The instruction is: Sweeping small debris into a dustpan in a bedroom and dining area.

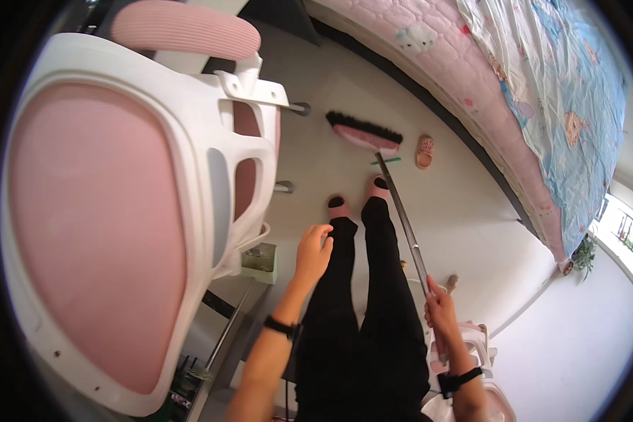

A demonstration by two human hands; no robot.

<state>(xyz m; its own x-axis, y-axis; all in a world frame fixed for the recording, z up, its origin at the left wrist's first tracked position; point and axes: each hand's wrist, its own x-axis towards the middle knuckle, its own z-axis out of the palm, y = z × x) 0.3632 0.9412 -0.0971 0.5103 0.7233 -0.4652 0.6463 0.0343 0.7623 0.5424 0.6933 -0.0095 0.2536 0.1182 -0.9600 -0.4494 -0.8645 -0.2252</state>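
My right hand grips the metal handle of a broom near its lower end in the view. The pink broom head with black bristles lies on the floor, ahead of my feet. My left hand hangs above my left leg with nothing in it, its fingers loosely bent and a little apart. A thin green object lies on the floor by the broom head, partly behind the handle. To the right of the broom head is a single pink clog.
A pink and white chair fills the left side. A bed with a pink quilted cover runs along the upper right. Behind the chair stands a light green bin. Another pink and white chair is at the lower right.
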